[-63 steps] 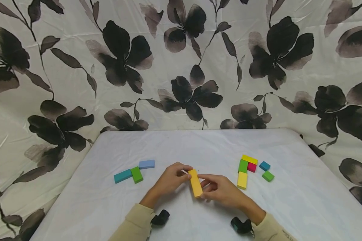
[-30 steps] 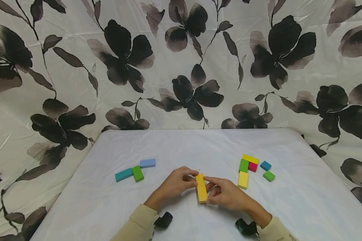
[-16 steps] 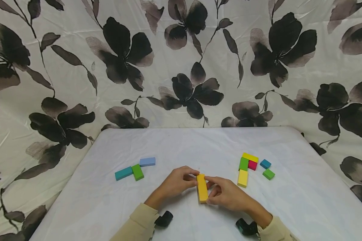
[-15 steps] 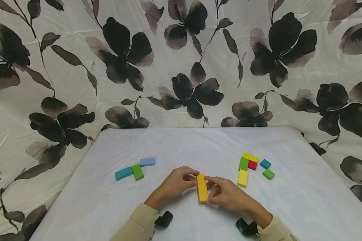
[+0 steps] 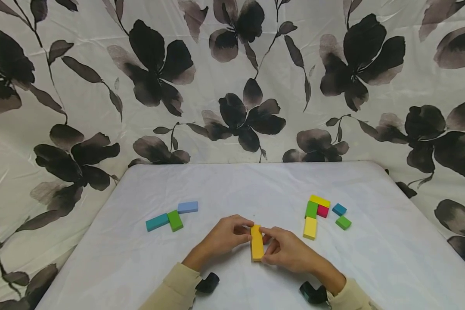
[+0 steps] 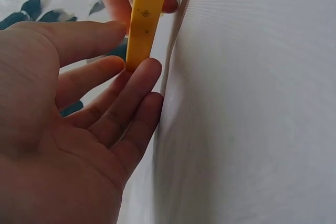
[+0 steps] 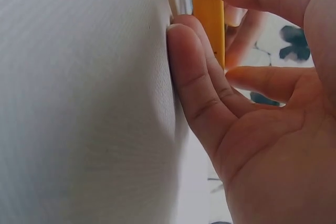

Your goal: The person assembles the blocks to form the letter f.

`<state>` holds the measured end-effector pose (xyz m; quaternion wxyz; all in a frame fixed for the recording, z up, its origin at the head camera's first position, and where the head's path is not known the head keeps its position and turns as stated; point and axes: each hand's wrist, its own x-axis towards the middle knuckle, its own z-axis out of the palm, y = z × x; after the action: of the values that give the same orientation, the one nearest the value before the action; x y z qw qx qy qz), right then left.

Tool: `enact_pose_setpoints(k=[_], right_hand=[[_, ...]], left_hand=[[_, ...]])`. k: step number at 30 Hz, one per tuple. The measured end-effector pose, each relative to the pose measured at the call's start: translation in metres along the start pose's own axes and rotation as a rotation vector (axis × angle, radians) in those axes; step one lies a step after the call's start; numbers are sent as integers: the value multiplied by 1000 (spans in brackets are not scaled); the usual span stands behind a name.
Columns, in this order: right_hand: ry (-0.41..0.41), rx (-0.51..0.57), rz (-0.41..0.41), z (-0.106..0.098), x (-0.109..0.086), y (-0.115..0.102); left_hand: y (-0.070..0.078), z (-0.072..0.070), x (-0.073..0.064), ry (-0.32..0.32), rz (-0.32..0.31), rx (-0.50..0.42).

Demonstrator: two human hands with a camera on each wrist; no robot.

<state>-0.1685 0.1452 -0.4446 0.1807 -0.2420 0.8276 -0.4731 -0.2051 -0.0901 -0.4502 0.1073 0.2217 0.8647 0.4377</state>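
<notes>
Your left hand (image 5: 228,234) and right hand (image 5: 288,250) both pinch the yellow block (image 5: 257,246) at the head view's lower centre; a teal block (image 5: 157,222) lies centre left.

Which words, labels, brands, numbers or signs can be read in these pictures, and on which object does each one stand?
No text can be read with certainty.
Yellow block: small dark marks on one side, in the left wrist view; too blurred to read, or to say if they are print.
Other blocks: no writing seen.
Wall cloth: printed flowers and leaves, no words seen.
</notes>
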Motion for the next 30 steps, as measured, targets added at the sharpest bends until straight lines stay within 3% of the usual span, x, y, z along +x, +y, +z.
enact_pose_setpoints(k=[17, 30], right_hand=[[-14, -104, -36, 2, -3, -1], [-13, -119, -52, 2, -5, -1]], left_hand=[[0, 1, -7, -35, 61, 60], [0, 0, -9, -56, 94, 100]])
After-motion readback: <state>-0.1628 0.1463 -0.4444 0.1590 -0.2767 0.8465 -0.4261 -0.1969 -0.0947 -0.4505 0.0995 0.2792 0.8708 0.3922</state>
